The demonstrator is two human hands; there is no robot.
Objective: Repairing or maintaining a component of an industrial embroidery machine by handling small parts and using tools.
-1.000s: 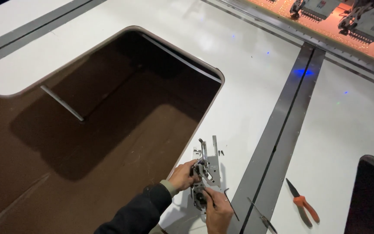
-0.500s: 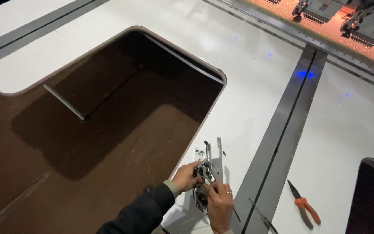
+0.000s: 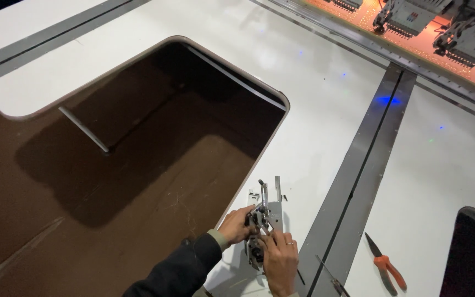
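Partly hidden metal assembly (image 3: 263,217), both hands (image 3: 259,242) covering

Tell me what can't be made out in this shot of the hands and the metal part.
Head view only:
- Metal part: small pieces too tiny; lower end covered by right hand.
- Left hand: fingertips hidden behind the part.
- Tool beside the pliers: cut off by bottom edge.
- Machines: cropped at top.

Small red-and-blue labels (image 3: 412,28) on the machine heads (image 3: 413,14) — top right.
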